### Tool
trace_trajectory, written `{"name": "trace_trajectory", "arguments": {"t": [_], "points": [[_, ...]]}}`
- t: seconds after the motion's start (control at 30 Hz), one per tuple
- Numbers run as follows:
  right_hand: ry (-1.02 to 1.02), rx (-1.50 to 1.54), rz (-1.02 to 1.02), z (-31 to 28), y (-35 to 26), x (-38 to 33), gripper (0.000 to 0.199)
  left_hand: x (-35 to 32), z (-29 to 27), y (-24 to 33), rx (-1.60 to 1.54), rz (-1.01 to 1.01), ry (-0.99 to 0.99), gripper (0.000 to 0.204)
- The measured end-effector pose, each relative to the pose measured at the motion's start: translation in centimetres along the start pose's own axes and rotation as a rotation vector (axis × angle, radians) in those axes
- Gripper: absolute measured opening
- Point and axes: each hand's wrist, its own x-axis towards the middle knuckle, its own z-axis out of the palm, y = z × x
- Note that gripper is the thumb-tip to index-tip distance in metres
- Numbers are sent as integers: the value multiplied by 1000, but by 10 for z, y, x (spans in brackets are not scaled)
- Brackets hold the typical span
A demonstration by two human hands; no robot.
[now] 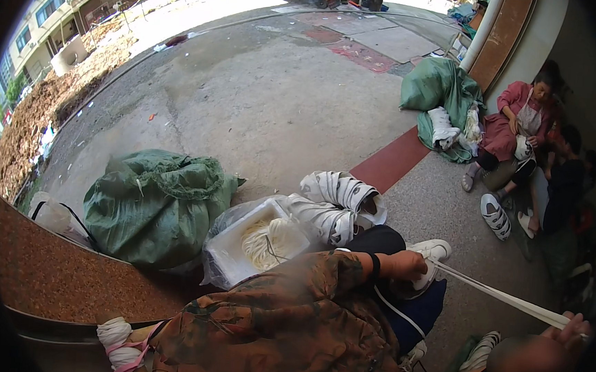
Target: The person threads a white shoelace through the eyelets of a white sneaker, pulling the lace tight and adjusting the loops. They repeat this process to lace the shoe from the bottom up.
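Note:
A white shoe rests by my knee over a dark blue cloth. My left hand is closed in a fist against the shoe's top, at the near end of a white shoelace. The lace runs taut to the right, doubled in part, and my right hand grips its far end with bent fingers. A loose white cord curves down below my left wrist. Several white shoes with wide strap-like slats are nested together just beyond my lap.
A white foam box of cream cord lies in clear plastic beside a stuffed green sack. A white bundle with a pink band is at lower left. Two people sit at right near white shoes and more green sacks.

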Motion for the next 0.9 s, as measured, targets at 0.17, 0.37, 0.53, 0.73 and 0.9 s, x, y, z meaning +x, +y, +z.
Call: {"name": "trace_trajectory", "arguments": {"t": [0.17,0.37,0.53,0.73,0.9], "points": [[-231,467,214,58,-27,-23,10,8,-33,40,-35,-14,375,57],[-1078,572,520,87,-52,-11,6,9,0,30,-38,191,-140,20],[-1314,307,490,103,7,-56,21,-4,3,17,33,311,-157,28],[-899,-427,894,60,174,-172,7,7,-3,32,-34,229,-186,36],[-1014,-907,547,55,235,-256,9,5,4,25,-18,205,-187,40]]}}
